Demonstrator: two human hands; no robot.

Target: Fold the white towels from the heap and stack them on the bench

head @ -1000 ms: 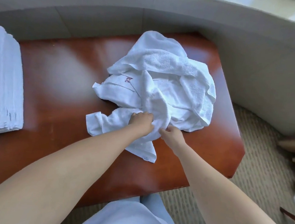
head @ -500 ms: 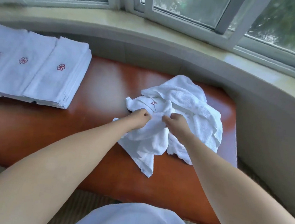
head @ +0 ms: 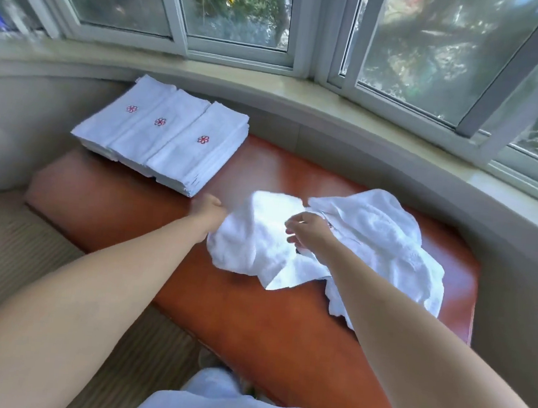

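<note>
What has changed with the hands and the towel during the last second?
The left hand has pulled one towel leftward out of the heap, toward the folded stack. The right hand has opened its fist. The stack still lies on the bench.

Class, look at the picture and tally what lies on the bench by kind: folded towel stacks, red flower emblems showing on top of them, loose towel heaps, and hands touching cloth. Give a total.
Neat stacks of folded white towels: 3
Red embroidered flower emblems: 3
Crumpled heaps of loose white towels: 1
Hands on cloth, left hand and right hand: 2
Total: 9
</note>
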